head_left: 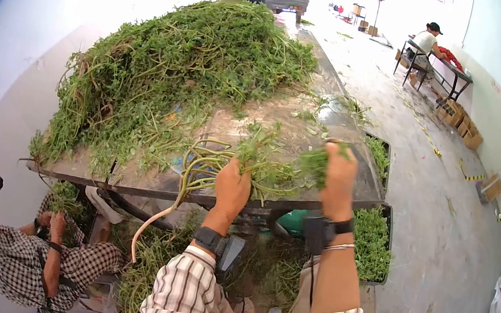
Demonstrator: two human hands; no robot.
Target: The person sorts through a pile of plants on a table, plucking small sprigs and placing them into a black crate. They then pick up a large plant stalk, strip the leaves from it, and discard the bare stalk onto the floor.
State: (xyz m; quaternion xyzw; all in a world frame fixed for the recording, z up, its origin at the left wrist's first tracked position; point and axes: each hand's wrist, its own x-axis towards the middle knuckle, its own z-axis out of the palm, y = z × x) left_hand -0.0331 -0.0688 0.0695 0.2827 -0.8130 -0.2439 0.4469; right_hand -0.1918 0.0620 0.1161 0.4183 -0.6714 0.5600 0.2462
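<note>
Evidently, both hands are full of leafy greens at the near edge of the table.
The left hand is closed, fingers curled around a stem bundle, leaves showing above the fist; the right hand, just to its right, is closed on a tuft of sprigs (motion blur hides exactly how its fingers sit). Looped bare stems lie left of the left hand, and one long pale stem hangs over the near edge. A large heap of greens covers the far left of the table, a black crate of cut greens stands below its near right corner, and a person in a checkered shirt sits at near left, holding greens.
</note>
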